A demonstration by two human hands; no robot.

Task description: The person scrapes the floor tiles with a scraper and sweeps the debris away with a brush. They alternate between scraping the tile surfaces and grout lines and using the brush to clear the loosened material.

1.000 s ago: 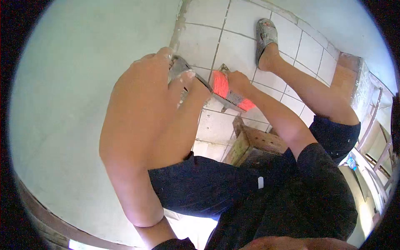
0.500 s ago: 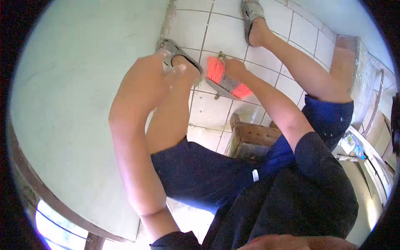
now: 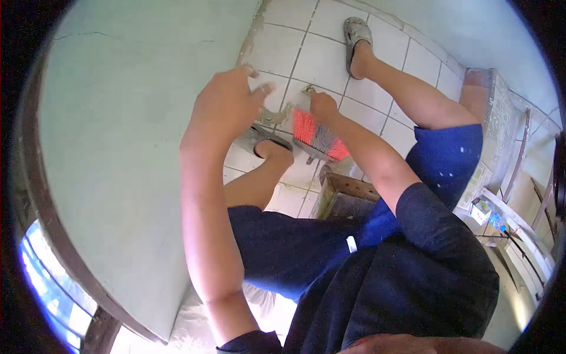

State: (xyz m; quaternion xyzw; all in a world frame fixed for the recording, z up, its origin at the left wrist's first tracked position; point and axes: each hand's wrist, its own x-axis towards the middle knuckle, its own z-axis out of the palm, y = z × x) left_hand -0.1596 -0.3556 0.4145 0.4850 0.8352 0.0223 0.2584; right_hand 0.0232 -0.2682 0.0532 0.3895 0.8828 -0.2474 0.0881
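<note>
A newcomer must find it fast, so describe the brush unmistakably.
Start at the white tiled floor. Between the left shoe and the right forearm sits the brush. Its bristles are coral-red at both ends and grey between, unlike the plain greyish shoe.

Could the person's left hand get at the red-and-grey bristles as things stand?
Probably yes: the left hand looks empty, and floor shows between it and the bristles, though the right hand is close.
</note>
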